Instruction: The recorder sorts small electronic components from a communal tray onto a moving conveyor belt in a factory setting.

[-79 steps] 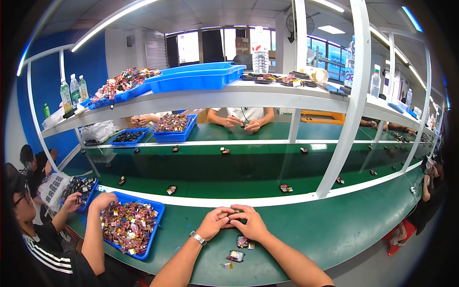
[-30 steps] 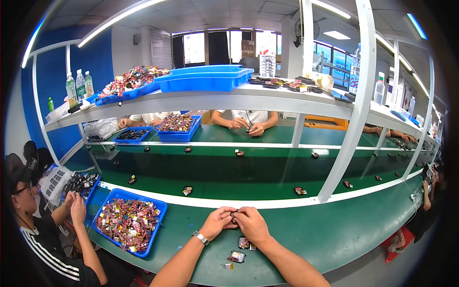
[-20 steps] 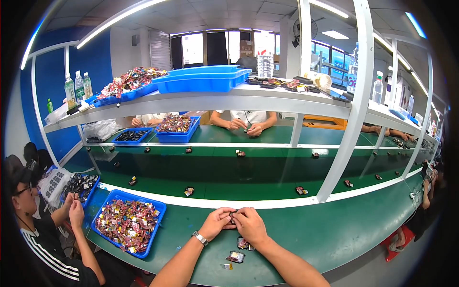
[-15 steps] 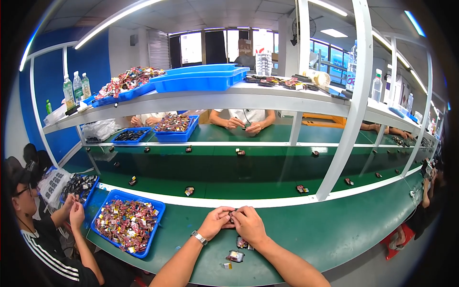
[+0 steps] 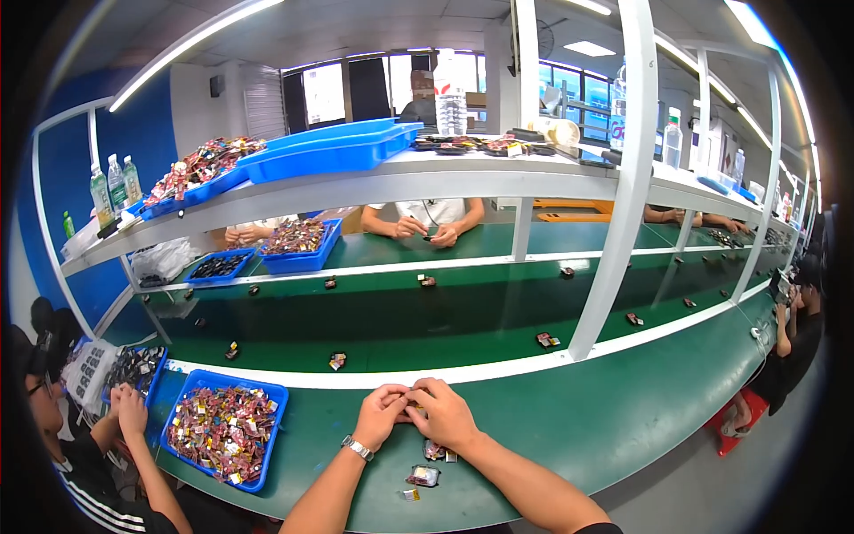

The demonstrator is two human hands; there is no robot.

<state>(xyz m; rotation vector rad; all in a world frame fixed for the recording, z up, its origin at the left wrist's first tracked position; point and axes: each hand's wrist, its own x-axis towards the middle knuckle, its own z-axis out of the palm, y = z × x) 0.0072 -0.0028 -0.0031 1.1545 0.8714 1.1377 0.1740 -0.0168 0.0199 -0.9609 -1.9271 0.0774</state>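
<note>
My left hand point(image 5: 381, 418) and my right hand point(image 5: 445, 416) meet above the green table. Their fingers are closed around a small dark piece, almost wholly hidden by the fingertips. Just below my right hand lies a small electronic assembly point(image 5: 433, 450) with red and white parts. Nearer to me sits another one point(image 5: 424, 476), with a pale silvery block in a dark casing. Beside it rests a small yellow-and-white piece point(image 5: 409, 495). A metal-banded watch point(image 5: 358, 447) circles my left wrist.
To my left stands a blue bin point(image 5: 279, 418) heaped with small red, white and yellow parts. Beyond a white rail, a green conveyor point(image 5: 445, 343) carries scattered assemblies. A white upright point(image 5: 614, 240) supports the shelf. Co-workers' hands point(image 5: 131, 409) are at left and across the belt.
The whole view has shifted slightly, moving the scene leftward. My fingers have turned around the small dark piece, which showed more clearly before. The assemblies on the table stay put.
</note>
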